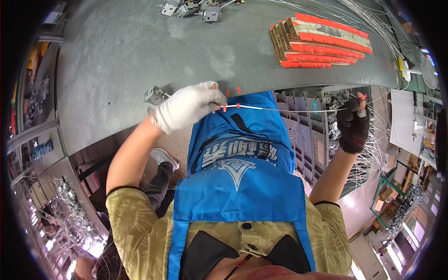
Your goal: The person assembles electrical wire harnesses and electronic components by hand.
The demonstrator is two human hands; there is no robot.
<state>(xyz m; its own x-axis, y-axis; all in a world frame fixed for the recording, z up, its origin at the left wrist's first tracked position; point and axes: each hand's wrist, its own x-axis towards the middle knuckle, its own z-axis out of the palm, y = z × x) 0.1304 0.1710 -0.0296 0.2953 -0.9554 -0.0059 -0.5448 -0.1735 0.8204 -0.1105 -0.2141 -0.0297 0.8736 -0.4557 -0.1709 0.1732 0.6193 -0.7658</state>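
My left hand [191, 106], in a white glove, pinches a thin white cable [289, 111] by the table's near edge. Beside that hand a small metal box [154, 95] lies on the table, with a short white lead running from it under the glove. My right hand [353, 125], in a dark glove with a bare fingertip, is closed on the cable's other stretch, out to the right. The cable is drawn nearly straight between both hands. Two small red tape pieces [238, 106] sit on it near my left fingers. Another red bit [364, 97] shows at my right fingertip.
A stack of boards edged with red tape [326, 42] lies on the grey table [116, 56]. Several metal boxes with leads [211, 14] sit at its far side. Loose wires [368, 23] run along the far right. A rack hung with wires [373, 154] stands right of me.
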